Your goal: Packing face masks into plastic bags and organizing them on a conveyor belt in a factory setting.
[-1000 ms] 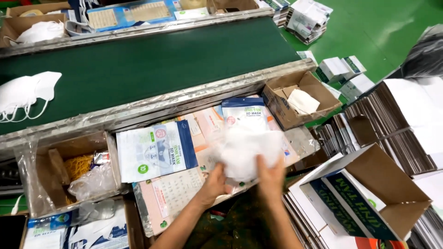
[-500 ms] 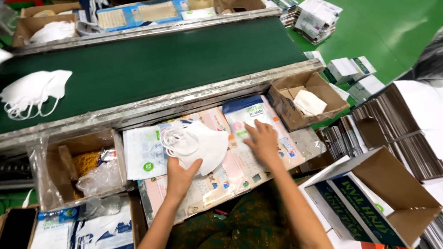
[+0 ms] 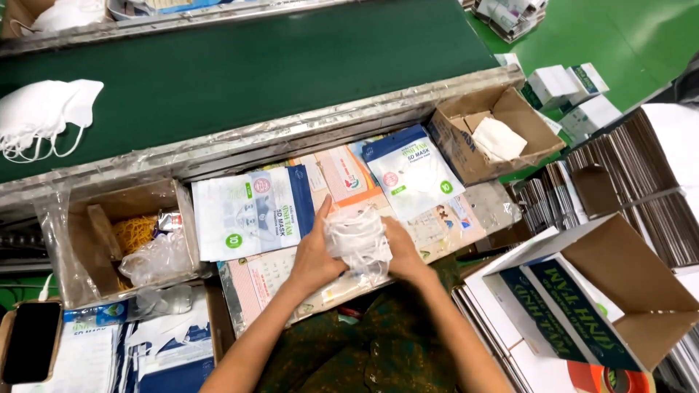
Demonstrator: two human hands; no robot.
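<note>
Both my hands press a folded stack of white face masks (image 3: 357, 239) between them, low over the worktable. My left hand (image 3: 314, 253) grips the stack's left side and my right hand (image 3: 402, 251) holds its right side. A white-and-blue mask pouch (image 3: 251, 212) lies flat just left of the hands. A second pouch (image 3: 411, 169) lies behind them to the right. Colourful printed sheets (image 3: 342, 178) cover the table under everything.
A green conveyor belt (image 3: 277, 65) runs across the back, with loose white masks (image 3: 44, 113) at its left. Open cardboard boxes stand at left (image 3: 109, 240) and right (image 3: 502, 135). Stacks of flat cartons (image 3: 626, 182) and an open carton (image 3: 611, 298) sit at right. A phone (image 3: 29, 342) lies bottom left.
Half a second ago my left hand held the masks spread flat while my right hand rested on the right pouch. Now both hands have closed on the masks, folded into a compact stack.
</note>
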